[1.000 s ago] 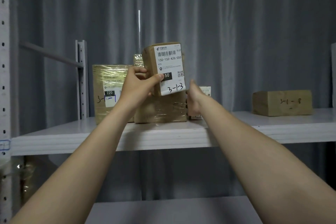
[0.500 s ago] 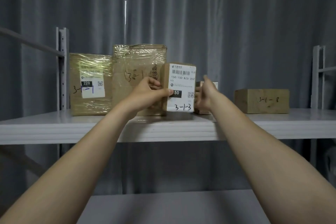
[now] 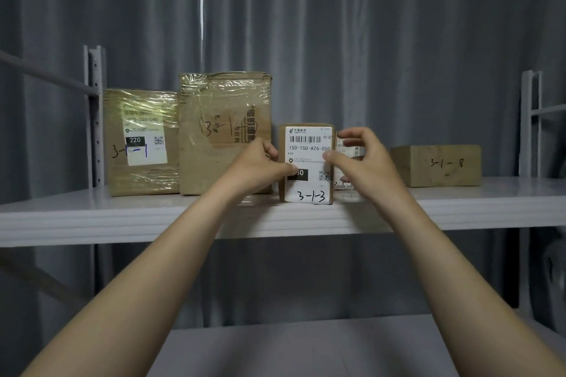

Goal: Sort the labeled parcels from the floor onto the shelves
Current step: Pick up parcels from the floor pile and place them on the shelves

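A small brown parcel [image 3: 309, 144] with a white label marked 3-1-3 stands upright on the white shelf [image 3: 122, 211], near its front edge. My left hand [image 3: 254, 165] grips its left side, thumb pressed on the label. At the parcel's right edge, my right hand [image 3: 364, 162] has its thumb on the front and its fingers curved round the top right corner.
On the same shelf stand a taped parcel marked 3-1-1 [image 3: 141, 144], a taller taped box [image 3: 223, 119], a small labeled parcel [image 3: 352, 147] behind my right hand, and a block marked 3-1-8 [image 3: 438, 165]. Metal uprights [image 3: 95, 116] flank the shelf. A lower shelf [image 3: 306, 346] lies below.
The 3-1-3 parcel came down from the air and now stands on the shelf beside the tall box. My right hand shifted from behind it to its right front edge.
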Demonstrator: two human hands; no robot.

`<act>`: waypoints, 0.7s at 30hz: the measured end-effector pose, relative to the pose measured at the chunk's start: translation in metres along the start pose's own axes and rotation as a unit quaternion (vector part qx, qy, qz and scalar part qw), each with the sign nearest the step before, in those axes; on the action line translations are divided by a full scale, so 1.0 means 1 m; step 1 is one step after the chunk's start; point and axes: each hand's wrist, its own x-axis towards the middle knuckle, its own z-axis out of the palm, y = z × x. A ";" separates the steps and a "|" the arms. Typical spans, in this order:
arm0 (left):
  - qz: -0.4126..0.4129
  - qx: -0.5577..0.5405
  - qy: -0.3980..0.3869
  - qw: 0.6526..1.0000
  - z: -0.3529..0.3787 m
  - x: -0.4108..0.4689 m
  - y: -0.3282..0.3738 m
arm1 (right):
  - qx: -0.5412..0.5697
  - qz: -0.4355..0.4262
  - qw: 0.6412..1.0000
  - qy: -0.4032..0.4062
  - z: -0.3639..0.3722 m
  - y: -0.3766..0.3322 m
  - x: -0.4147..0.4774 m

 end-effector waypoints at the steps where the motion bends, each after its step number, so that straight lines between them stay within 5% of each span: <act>1: 0.005 0.005 0.006 1.000 0.002 0.000 0.000 | -0.004 0.012 1.000 -0.022 0.002 0.001 0.000; 5: 0.015 0.020 0.021 0.999 0.008 -0.001 0.000 | -0.059 0.007 0.998 -0.022 0.013 0.010 -0.001; 9: 0.009 0.007 0.015 1.000 0.003 -0.005 -0.005 | -0.108 -0.136 0.983 0.058 0.015 0.014 -0.012; 15: -0.006 -0.016 0.017 1.000 -0.011 -0.009 -0.015 | -0.201 -0.095 0.970 -0.099 0.031 0.009 -0.002; 21: -0.030 -0.014 0.009 0.999 -0.024 -0.014 -0.020 | -0.301 -0.038 0.938 -0.166 0.059 0.002 0.022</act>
